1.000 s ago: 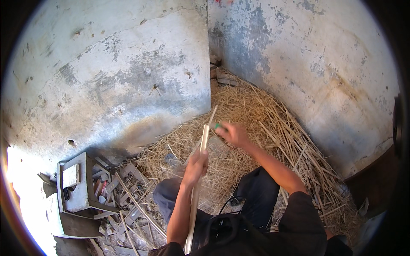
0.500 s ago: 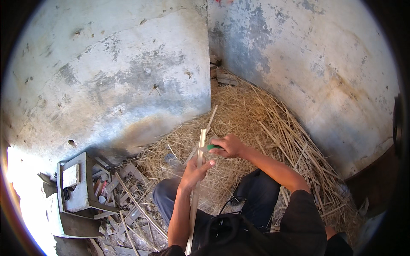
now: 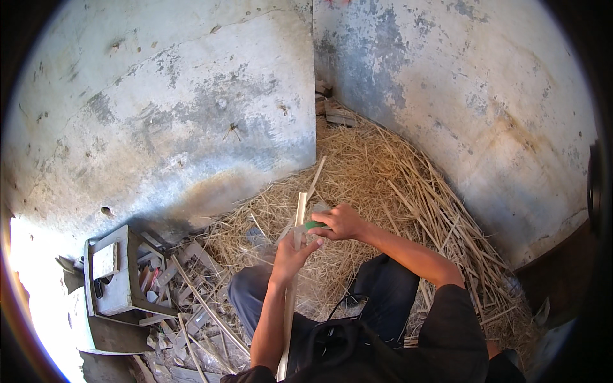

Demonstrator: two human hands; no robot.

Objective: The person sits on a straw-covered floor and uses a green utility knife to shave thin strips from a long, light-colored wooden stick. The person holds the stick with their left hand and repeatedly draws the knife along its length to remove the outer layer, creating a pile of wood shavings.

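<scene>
Gripping a long pale stick (image 3: pixel 292 268), the left hand (image 3: pixel 290 254) is wrapped about its upper part, fingers curled round it. The stick runs steeply from near the lower edge of the view, past the left forearm, up to a squared tip above the hand, over the straw (image 3: pixel 383 185). The right hand (image 3: pixel 341 222) sits just beside the left, closed on a small green-handled tool (image 3: pixel 313 225) whose end meets the stick near the left fingertips; the kind of tool cannot be told. Both hands are held above the person's knees, clad in dark trousers (image 3: pixel 383 293).

Straw lies heaped in the corner between two stained, flaking walls (image 3: pixel 191 108). A second thin stick (image 3: pixel 315 179) rests on the straw just beyond the hands. To the left, a grey block (image 3: pixel 118 268) with openings stands among scattered offcuts (image 3: pixel 191 306) on the floor. Bright sunlight washes out the lower left edge.
</scene>
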